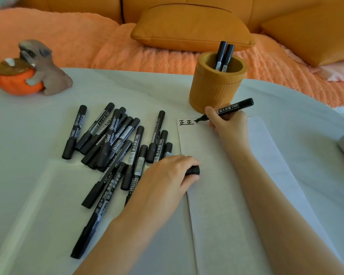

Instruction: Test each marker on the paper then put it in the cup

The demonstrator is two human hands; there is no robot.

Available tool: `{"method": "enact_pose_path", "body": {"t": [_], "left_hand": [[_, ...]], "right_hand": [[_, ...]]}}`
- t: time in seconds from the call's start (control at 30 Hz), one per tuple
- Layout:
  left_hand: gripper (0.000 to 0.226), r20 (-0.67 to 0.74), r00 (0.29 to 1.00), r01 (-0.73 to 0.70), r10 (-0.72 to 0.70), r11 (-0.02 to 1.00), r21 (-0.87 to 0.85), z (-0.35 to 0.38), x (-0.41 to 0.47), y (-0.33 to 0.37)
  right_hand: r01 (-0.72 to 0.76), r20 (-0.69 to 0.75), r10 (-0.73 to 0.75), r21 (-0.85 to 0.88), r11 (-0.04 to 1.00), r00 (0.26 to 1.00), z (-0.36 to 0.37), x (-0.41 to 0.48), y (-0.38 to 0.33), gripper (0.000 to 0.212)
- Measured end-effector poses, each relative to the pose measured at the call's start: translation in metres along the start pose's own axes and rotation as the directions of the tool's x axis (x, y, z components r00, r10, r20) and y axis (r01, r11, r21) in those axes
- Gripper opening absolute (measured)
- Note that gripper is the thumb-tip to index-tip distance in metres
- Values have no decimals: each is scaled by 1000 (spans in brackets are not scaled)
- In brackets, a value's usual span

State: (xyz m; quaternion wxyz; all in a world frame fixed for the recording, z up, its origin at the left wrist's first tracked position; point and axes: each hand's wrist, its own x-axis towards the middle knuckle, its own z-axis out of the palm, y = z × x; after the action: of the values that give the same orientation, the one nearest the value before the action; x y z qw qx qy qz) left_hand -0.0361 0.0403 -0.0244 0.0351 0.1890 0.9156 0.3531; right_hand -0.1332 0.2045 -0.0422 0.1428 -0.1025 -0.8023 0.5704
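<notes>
The right hand (228, 124) grasps the uncapped marker (229, 108) in its fingers, the tip touching the paper (216, 195), while the left hand (167, 175) grips the cap (193, 170). The marker looks light, stiff and smooth, so a mid-barrel hold should suit it. The cup (214, 90) behind holds two markers (223, 56), leaning; a pile (115, 139) waits on the desk (28, 155).

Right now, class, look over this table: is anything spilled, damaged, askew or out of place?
Nothing is spilled or damaged. Only the loose markers look untidy: they lie in a crisscrossed heap left of the paper, while two markers stand in the cup.
</notes>
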Motion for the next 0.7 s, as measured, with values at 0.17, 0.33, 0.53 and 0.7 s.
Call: {"method": "enact_pose_path", "body": {"t": [0.17, 0.33, 0.53, 0.7], "left_hand": [[23, -8, 1000, -7, 7, 1000, 0, 0, 0, 0], [24, -5, 1000, -5, 5, 1000, 0, 0, 0, 0], [23, -3, 1000, 3, -3, 1000, -5, 0, 1, 1], [23, 3, 1000, 8, -8, 1000, -10, 0, 0, 1]], "right_hand": [[-6, 6, 7, -38, 999, 1000, 1, 0, 1, 32], [-11, 1, 11, -45, 999, 1000, 1, 0, 0, 31], [6, 7, -6, -41, 999, 1000, 1, 0, 0, 23], [-14, 1, 14, -18, 1000, 1000, 0, -1, 0, 33]]}}
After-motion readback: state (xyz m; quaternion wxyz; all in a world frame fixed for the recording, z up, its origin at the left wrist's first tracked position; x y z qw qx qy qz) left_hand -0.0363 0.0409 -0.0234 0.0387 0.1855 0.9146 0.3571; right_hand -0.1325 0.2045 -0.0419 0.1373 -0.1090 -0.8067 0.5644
